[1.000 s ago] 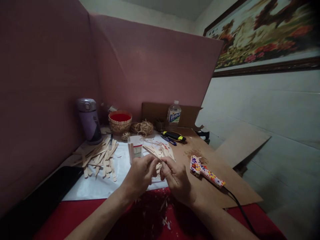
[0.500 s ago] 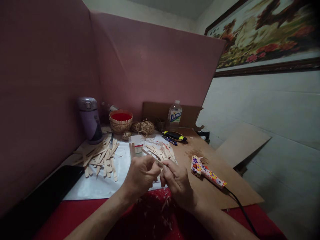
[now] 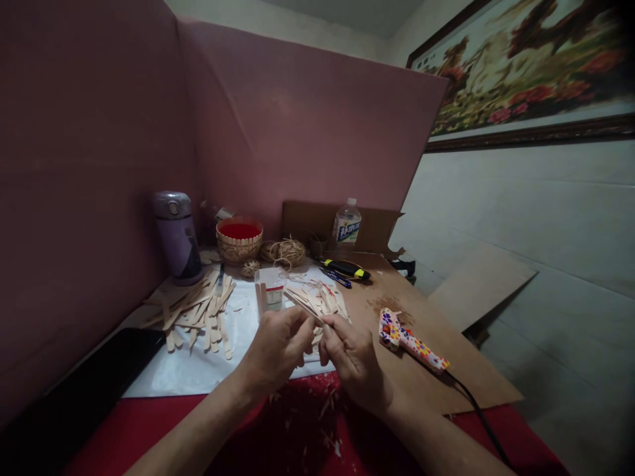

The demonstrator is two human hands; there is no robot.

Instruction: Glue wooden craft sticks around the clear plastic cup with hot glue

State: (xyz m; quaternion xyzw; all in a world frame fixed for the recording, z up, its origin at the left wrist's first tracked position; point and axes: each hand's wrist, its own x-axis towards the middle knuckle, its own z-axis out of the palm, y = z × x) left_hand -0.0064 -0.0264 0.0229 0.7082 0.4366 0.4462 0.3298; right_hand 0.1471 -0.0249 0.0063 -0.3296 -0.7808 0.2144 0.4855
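Both my hands meet over the near edge of the white sheet [image 3: 169, 380], pinching a thin wooden craft stick [image 3: 318, 319] between them. My left hand [image 3: 280, 340] has its thumb and fingers closed on the stick. From the other side, my right hand [image 3: 354, 360] grips its near end with the fingertips. Part of the stick is hidden by the fingers. Just beyond the hands lie a pile of loose craft sticks [image 3: 328, 299] and a clear plastic box [image 3: 274, 297] with sticks standing at its side.
More sticks [image 3: 198, 307] lie at left near a purple flask [image 3: 178, 241] and a dark phone-like slab [image 3: 129, 357]. Behind are a stick-edged bowl [image 3: 239, 248], twine [image 3: 288, 251], and a bottle [image 3: 347, 225]. A cutter [image 3: 347, 269] and flowered glue gun [image 3: 409, 340] lie right.
The stick and fingertips have shifted slightly, with more of the stick showing past my left hand. My left fingers look a little straighter. Everything else stays in place.
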